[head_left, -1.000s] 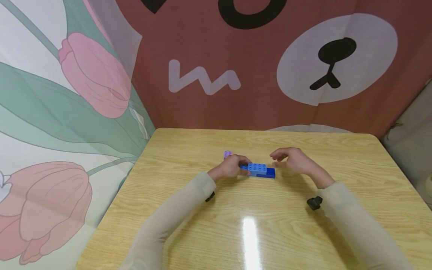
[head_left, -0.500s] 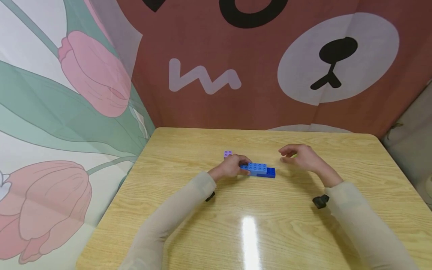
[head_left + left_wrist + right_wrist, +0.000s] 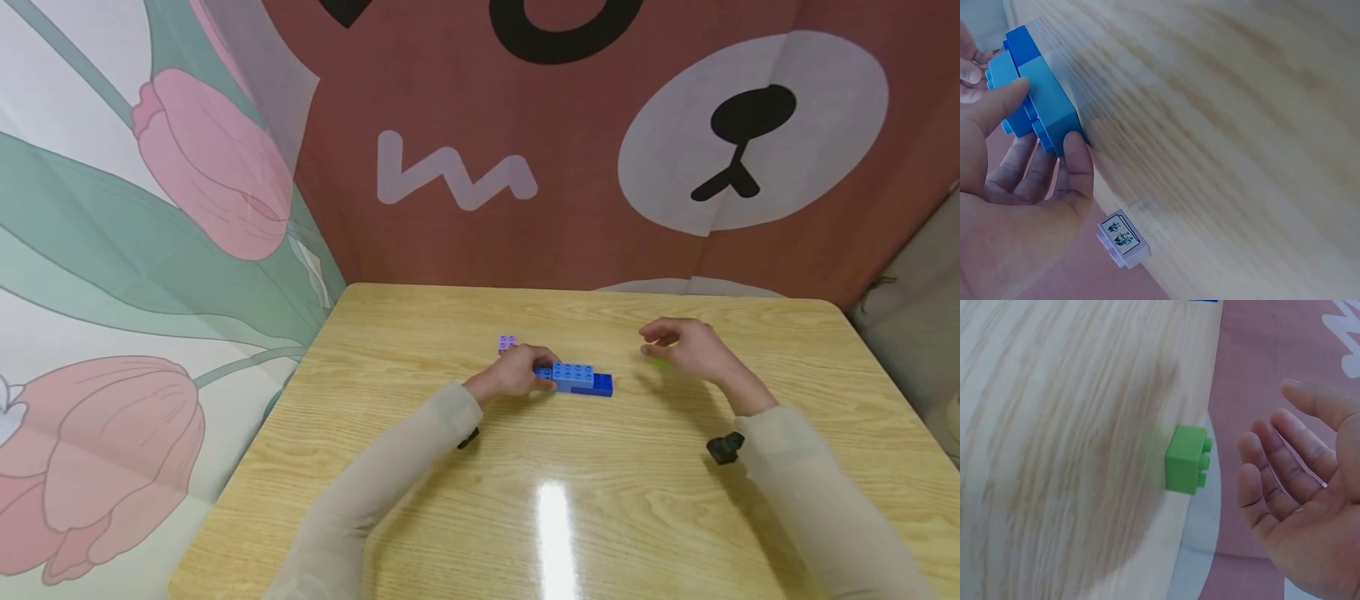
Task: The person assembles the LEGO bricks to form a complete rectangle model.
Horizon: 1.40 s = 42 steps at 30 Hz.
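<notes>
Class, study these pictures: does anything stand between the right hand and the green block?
Nothing visible does: the right wrist view shows a gap between the right hand and the green block. The left hand holds the blue blocks off to one side.

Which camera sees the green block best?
The right wrist camera: nothing covers the green block there, so its sides and some studs show. The head camera shows just a green sliver by the right hand. The left wrist camera doesn't show it.
</notes>
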Available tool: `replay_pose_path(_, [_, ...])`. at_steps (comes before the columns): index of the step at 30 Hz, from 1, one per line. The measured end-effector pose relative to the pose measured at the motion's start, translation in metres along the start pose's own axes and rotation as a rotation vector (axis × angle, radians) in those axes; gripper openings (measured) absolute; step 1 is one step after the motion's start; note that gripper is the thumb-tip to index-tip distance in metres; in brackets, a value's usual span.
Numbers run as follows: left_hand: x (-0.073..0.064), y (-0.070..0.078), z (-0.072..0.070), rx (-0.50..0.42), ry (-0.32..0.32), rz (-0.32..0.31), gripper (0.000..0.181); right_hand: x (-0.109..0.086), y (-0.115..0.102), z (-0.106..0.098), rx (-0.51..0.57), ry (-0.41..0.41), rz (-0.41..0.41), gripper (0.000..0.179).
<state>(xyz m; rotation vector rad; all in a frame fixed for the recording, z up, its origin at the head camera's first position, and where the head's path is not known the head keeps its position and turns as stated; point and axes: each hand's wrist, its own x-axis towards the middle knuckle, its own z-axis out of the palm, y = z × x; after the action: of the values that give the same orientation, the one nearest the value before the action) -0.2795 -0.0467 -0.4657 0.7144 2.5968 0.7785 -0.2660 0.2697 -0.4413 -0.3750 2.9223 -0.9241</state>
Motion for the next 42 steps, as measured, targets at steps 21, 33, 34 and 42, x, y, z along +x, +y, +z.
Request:
replay_pose_path(21, [0.0, 0.0, 0.0, -0.01, -0.019, -0.014, 0.04, 0.0, 0.023, -0.001, 0.012, 0.006, 0.104, 0.039])
replay_pose_path(33, [0.0, -0.002, 0.0, -0.006, -0.019, 0.007, 0.041, 0.002, 0.034, 0.004, 0.004, -0.027, 0.097, 0.042])
replay_pose_path(34, [0.0, -0.002, 0.0, -0.005, -0.019, 0.007, 0.041, 0.003, 0.035, 0.005, 0.004, -0.032, 0.094, 0.042])
replay_pose_path(42, [0.001, -0.002, 0.0, -0.023, -0.013, 0.003, 0.039, 0.006, 0.04, 0.007, 0.002, -0.062, 0.093, 0.047])
